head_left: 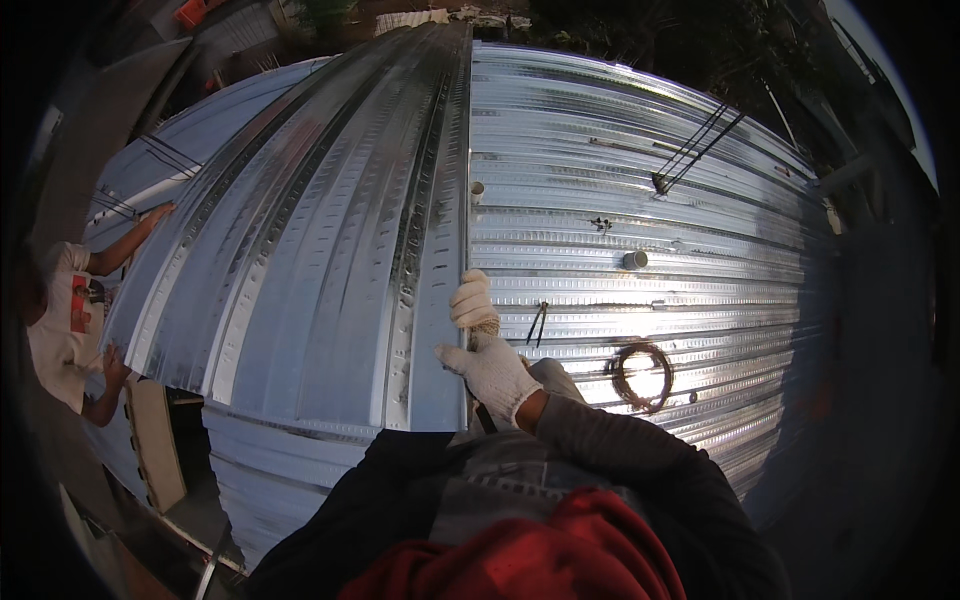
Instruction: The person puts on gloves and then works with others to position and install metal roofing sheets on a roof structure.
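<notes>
A long ribbed metal decking sheet (330, 270) slopes across the left and middle of the view, its near end close to my body. My right hand (495, 375), in a white knit glove, is closed on the sheet's right edge, thumb laid over the top; its other fingers are mostly hidden. Just beyond it, a second white glove, my left hand (472, 298), curls its fingers over the same edge. The left forearm is hidden. At the far left a person in a light shirt (60, 335) has one hand (115, 365) at the sheet's near corner and another (155, 215) along its left edge.
Ribbed metal decking (560, 200) spreads to the right. On it are black pincers (538, 323), a wire coil (643, 377) and a pipe stub (635, 260). Rebar (700, 145) sticks up beyond. A dark opening (190, 425) gapes at lower left.
</notes>
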Tool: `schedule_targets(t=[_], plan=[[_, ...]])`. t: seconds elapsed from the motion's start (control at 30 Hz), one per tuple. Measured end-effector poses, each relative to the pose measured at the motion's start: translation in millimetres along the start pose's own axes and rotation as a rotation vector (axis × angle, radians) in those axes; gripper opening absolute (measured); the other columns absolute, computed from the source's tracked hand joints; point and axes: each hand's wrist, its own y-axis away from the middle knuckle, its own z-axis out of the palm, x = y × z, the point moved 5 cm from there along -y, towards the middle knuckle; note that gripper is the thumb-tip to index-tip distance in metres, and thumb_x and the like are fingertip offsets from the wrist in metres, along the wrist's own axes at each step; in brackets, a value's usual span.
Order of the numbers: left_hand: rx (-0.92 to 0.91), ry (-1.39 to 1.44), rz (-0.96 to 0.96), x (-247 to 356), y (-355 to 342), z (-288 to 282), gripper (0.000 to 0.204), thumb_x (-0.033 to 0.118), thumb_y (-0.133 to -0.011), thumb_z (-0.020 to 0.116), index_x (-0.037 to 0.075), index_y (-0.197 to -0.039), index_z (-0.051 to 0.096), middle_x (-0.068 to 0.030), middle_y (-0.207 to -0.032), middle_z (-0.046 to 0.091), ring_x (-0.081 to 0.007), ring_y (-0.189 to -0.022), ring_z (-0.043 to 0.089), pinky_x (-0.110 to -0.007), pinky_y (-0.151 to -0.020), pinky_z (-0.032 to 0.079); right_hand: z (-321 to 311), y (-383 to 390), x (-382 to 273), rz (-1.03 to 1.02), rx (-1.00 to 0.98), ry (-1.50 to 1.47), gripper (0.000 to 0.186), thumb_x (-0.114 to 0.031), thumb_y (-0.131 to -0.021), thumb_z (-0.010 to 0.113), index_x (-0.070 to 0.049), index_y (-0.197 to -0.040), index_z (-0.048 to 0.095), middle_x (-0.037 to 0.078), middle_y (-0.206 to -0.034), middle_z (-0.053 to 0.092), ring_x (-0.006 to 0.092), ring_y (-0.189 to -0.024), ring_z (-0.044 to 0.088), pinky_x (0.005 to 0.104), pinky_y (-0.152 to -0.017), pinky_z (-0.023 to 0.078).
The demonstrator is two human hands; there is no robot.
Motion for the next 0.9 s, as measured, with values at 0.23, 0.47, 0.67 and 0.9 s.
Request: schedule_targets(t=[0.23, 0.47, 0.67, 0.9], plan=[[-0.129, -0.095, 0.048, 26.8, -53.0, 13.6, 0.018, 0.015, -0.1, 0.046, 0.005, -0.112, 0.055, -0.0108, -0.085, 0.066, -0.0235, -0.064, 0.067, -0.041, -0.056, 0.059, -161.7, -84.5, -37.7, -0.226, 0.046, 0.785, 0.045, -0.04, -0.094, 0.069, -0.002, -0.118, 0.064, 0.019, -0.113, 0.07, 0.0348, -0.111, 0.066, 0.0445, -0.096, 0.051], [-0.11, -0.196, 0.138, 28.1, -111.5, 48.6, 0.012, 0.015, -0.101, 0.046, 0.005, -0.105, 0.051, -0.0073, -0.072, 0.059, -0.0197, -0.054, 0.063, -0.035, -0.045, 0.055, -131.9, -250.7, -103.9, -1.573, -0.008, 0.834, 0.044, -0.022, -0.078, 0.074, -0.009, -0.118, 0.062, 0.011, -0.12, 0.062, 0.0339, -0.123, 0.055, 0.0517, -0.111, 0.039], [-0.098, -0.192, 0.303, -14.2, -161.5, 94.2, 0.012, 0.009, -0.101, 0.046, 0.0, -0.108, 0.047, -0.0054, -0.07, 0.058, -0.0183, -0.054, 0.063, -0.03, -0.044, 0.055, -141.6, -298.0, -145.6, -1.673, -0.033, 0.543, 0.033, -0.019, -0.076, 0.07, -0.011, -0.108, 0.064, 0.01, -0.111, 0.062, 0.0331, -0.111, 0.058, 0.0512, -0.107, 0.041], [0.411, -1.253, 0.363, -27.1, -199.8, 146.2, 0.024, 0.021, -0.103, 0.053, 0.001, -0.114, 0.057, -0.0057, -0.074, 0.061, -0.0203, -0.063, 0.062, -0.033, -0.059, 0.053, -149.5, -339.0, -215.2, -1.648, 0.085, 0.55, 0.023, -0.018, -0.068, 0.066, -0.013, -0.089, 0.058, 0.009, -0.092, 0.059, 0.0347, -0.09, 0.057, 0.0463, -0.082, 0.044]])
